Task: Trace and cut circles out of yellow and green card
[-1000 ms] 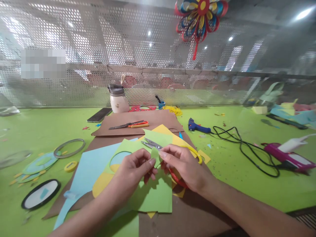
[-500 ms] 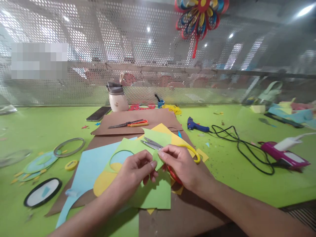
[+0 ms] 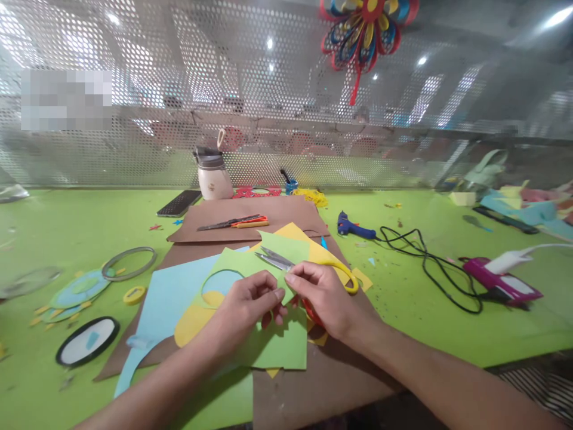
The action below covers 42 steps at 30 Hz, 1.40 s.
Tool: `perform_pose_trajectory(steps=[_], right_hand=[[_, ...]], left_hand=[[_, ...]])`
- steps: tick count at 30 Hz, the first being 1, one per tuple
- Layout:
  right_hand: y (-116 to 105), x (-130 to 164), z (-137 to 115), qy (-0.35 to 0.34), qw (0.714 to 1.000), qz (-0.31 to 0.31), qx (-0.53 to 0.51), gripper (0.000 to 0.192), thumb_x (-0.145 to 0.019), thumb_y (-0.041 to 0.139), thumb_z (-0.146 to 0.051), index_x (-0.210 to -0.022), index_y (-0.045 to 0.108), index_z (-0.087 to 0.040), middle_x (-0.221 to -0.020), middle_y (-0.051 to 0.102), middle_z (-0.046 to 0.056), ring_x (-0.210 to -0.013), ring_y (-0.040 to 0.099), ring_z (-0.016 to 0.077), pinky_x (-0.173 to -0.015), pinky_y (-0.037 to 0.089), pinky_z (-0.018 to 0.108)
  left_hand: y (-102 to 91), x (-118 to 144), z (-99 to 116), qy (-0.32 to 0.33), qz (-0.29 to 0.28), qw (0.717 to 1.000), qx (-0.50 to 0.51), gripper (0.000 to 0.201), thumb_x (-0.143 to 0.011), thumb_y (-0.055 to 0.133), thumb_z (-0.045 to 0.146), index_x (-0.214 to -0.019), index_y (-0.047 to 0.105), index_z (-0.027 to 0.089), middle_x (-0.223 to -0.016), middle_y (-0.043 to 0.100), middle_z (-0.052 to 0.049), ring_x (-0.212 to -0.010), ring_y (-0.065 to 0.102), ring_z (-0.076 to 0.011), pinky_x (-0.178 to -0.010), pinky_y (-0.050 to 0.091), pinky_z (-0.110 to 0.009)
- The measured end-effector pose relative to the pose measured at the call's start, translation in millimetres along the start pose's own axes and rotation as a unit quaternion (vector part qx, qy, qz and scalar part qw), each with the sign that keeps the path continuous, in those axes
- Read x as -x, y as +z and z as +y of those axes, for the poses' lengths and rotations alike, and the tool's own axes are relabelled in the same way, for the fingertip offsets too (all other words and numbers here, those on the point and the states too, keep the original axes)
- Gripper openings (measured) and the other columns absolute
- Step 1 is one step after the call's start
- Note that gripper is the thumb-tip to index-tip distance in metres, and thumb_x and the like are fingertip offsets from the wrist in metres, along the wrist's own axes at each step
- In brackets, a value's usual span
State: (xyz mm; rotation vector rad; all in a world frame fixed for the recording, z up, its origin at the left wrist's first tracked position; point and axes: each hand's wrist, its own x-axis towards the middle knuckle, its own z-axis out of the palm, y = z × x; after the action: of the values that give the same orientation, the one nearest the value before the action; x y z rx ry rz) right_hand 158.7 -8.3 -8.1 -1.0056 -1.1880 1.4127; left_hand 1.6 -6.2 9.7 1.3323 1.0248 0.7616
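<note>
Green craft table [image 3: 80, 227] in front of a perforated metal screen: a small green paper piece [image 3: 283, 288] is pinched just above the stacked green sheet [image 3: 277, 346], left hand [image 3: 244, 310] and right hand [image 3: 326, 298] each closed narrow on an edge, likely to keep it taut for folding or shaping. Yellow-handled scissors [image 3: 277, 261] lie just behind the fingers, within reach, with blue and yellow sheets under the green one. Farther out sit orange-handled scissors [image 3: 235, 224] on brown card, a blue glue gun [image 3: 353, 227] with its black cord, and a pink device [image 3: 501, 283].
</note>
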Motion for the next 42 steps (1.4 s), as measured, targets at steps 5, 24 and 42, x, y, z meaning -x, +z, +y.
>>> perform_pose_trajectory(steps=[5,24,42], right_hand=[[-1.1,-3.1,2.2,0.004,1.0,0.006,-0.008,0.027,-0.075,0.071,-0.042,-0.075,0.062,-0.017,-0.061,0.058,-0.003,-0.052,0.055,0.0123,-0.053,0.046,0.026],[-54.0,-22.5,-25.0,-0.082,0.899,0.006,0.43,0.022,-0.086,0.052,-0.035,-0.077,0.06,-0.017,-0.07,0.057,0.002,-0.065,0.052,0.0176,-0.063,0.04,0.031],[-63.2,-14.5,-4.0,0.005,0.786,-0.097,0.611,0.057,-0.064,0.063,-0.02,-0.121,0.058,-0.025,-0.101,0.06,0.011,-0.093,0.056,0.0336,-0.067,0.035,0.034]], left_hand=[[-0.7,-2.4,-3.8,-0.002,-0.022,0.999,0.028,0.019,-0.083,0.061,0.032,-0.073,0.056,0.017,-0.062,0.065,-0.001,-0.055,0.055,-0.0119,-0.054,0.037,-0.023],[-26.3,-8.9,-0.5,0.073,0.048,0.992,0.088,0.019,-0.079,0.068,0.029,-0.074,0.053,0.018,-0.065,0.067,0.0,-0.059,0.058,-0.012,-0.054,0.04,-0.024],[-43.4,-7.8,16.4,0.111,0.064,0.981,0.143,0.017,-0.078,0.067,0.025,-0.072,0.054,0.017,-0.067,0.066,-0.002,-0.062,0.057,-0.012,-0.055,0.039,-0.024]])
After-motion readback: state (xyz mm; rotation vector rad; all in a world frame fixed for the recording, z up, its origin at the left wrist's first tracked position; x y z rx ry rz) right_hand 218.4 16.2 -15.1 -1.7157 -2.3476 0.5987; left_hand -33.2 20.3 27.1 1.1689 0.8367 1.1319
